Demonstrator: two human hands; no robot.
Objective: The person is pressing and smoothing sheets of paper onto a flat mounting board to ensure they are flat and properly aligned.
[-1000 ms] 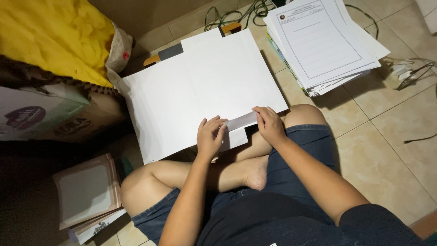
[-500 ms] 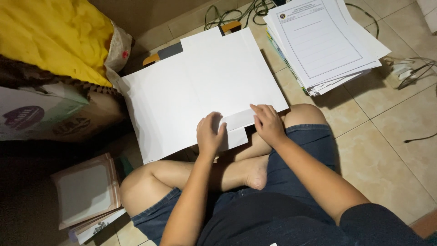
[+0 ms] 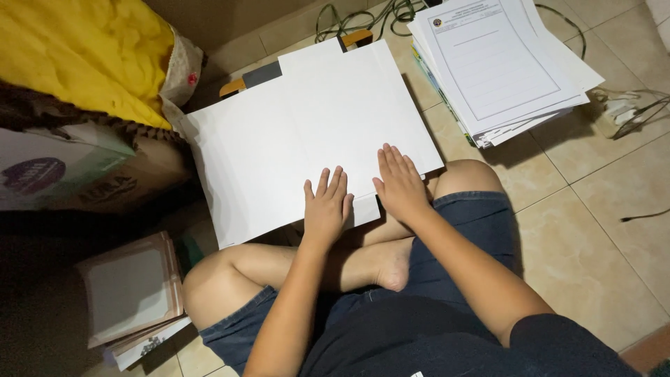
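Neither grip is closed on anything: both hands lie flat, fingers stretched out and slightly spread, palms pressed down on the large white sheet (image 3: 307,139). Left hand (image 3: 326,209) rests on the near edge of that sheet, fingertips pointing away from the body, with its heel over a small folded strip of the paper that sticks out toward the knees. Right hand (image 3: 400,185) lies just beside the left one, also on the sheet near its lower right corner, fingers close together and flat.

That white sheet is spread across the person's crossed bare legs and out over the tiled floor (image 3: 600,230), tilted a little, with a crease running down its middle. Beyond the sheet's far edge, a dark card (image 3: 262,73) and some orange-brown pieces peek out from beneath it, and green cables (image 3: 363,14) lie coiled on the floor past them. To the right of the sheet, well clear of the hands, sits a stack of printed papers (image 3: 495,63), fanned unevenly. To the left of the sheet there is a cardboard box (image 3: 91,178) with a yellow cloth (image 3: 77,56) bulging above it. Below the box, nearer the person than the sheet's left corner, a small pile of thin books or folders (image 3: 129,290) lies on the floor beside the left knee.
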